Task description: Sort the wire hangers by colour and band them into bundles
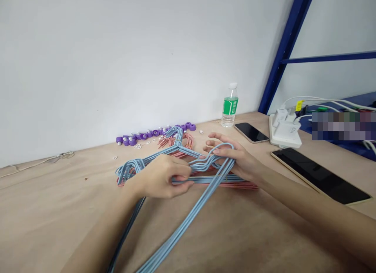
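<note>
A bundle of blue coated wire hangers (pixel 187 214) lies across the table, with long wires running toward me at the lower left and centre. My left hand (pixel 160 176) closes around the blue wires near the middle of the bundle. My right hand (pixel 230 157) wraps around the blue wires at the right, where a curved hook rises between its fingers. Under the blue bundle lies a stack of red wire hangers (pixel 237 184), partly hidden by the blue wires and my left hand.
Purple plastic rollers (pixel 155 132) and small white washers (pixel 138 146) lie along the wall. To the right are a water bottle (pixel 230 106), a phone (pixel 251 132), a white power strip (pixel 284 130) with cables, and a dark tablet (pixel 320 176). A blue metal frame (pixel 283 49) rises behind.
</note>
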Available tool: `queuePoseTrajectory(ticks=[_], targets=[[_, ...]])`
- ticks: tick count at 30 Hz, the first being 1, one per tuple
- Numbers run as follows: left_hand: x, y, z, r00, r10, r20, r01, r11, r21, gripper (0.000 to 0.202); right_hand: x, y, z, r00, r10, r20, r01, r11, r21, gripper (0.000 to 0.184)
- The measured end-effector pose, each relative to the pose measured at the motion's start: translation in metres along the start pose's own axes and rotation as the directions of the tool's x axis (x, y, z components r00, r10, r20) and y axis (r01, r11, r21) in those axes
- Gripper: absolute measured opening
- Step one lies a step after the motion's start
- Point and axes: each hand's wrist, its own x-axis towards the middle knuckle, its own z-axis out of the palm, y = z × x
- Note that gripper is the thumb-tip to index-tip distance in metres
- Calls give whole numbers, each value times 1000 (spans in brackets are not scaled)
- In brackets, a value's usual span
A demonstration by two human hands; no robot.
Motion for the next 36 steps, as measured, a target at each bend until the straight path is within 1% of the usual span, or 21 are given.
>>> queuePoseTrajectory(ticks=[2,4,6,8,9,10,11,12,13,14,16,17,20,22,25,27,29,30,31,33,36], targets=[[3,1,3,1000,23,-9,-23,999,31,24,-1,-8,-3,987,146,64,-145,989,-21,36],[1,-2,1,999,-10,-31,10,1000,0,24,-1,-18,-7,941,314,128,-297,946,-131,35],[-6,-8,-3,996,-64,-59,53,984,-171,27,-2,-25,-12,887,441,139,-395,879,-266,34],[-14,-14,-7,976,-108,-189,5,879,-477,31,-2,-28,-16,871,477,113,-412,837,-360,32],[-17,-16,-8,933,-174,-316,-66,779,-624,34,-2,-28,-17,872,480,92,-411,823,-392,31],[-18,-17,-8,846,-286,-450,-162,666,-728,36,-2,-28,-17,877,475,73,-406,815,-413,32],[-17,-17,-7,724,-425,-544,-258,564,-784,37,-2,-27,-16,884,465,58,-400,813,-423,34],[-14,-15,-6,607,-555,-569,-326,479,-815,36,-2,-27,-14,892,449,50,-388,819,-423,37],[-10,-13,-3,530,-652,-541,-360,405,-841,35,-2,-26,-12,904,425,48,-369,832,-414,40],[-4,-10,-1,503,-716,-484,-367,330,-870,34,-2,-26,-9,919,391,54,-339,852,-399,42],[8,-3,7,527,-783,-331,-329,172,-929,38,-3,-27,-5,947,313,72,-263,885,-383,41],[14,-1,10,521,-812,-262,-302,111,-947,46,-3,-27,-3,958,277,73,-227,890,-395,38],[22,1,20,450,-881,-144,-212,51,-976,61,-3,-29,-2,978,198,73,-136,857,-496,23],[24,-1,24,468,-873,-135,-109,94,-990,66,-3,-29,-2,981,171,90,-87,806,-585,16],[26,-3,25,568,-807,-162,103,265,-959,76,-3,-27,-1,980,167,106,-51,730,-682,15],[29,-3,22,693,-712,-114,253,388,-886,75,-3,-26,2,984,162,77,-69,739,-670,19],[35,-1,18,842,-538,43,374,525,-764,68,-5,-24,6,990,138,24,-93,778,-622,25],[38,1,16,880,-457,129,413,604,-682,63,-6,-24,9,992,124,2,-98,790,-606,27],[41,4,15,895,-402,196,435,681,-589,59,-7,-23,11,994,113,-12,-97,792,-603,28],[46,12,13,888,-384,254,458,798,-392,54,-9,-23,14,995,97,-23,-90,773,-628,28],[53,24,15,861,-442,250,491,852,-184,48,-10,-23,14,998,58,4,-39,724,-688,19]])
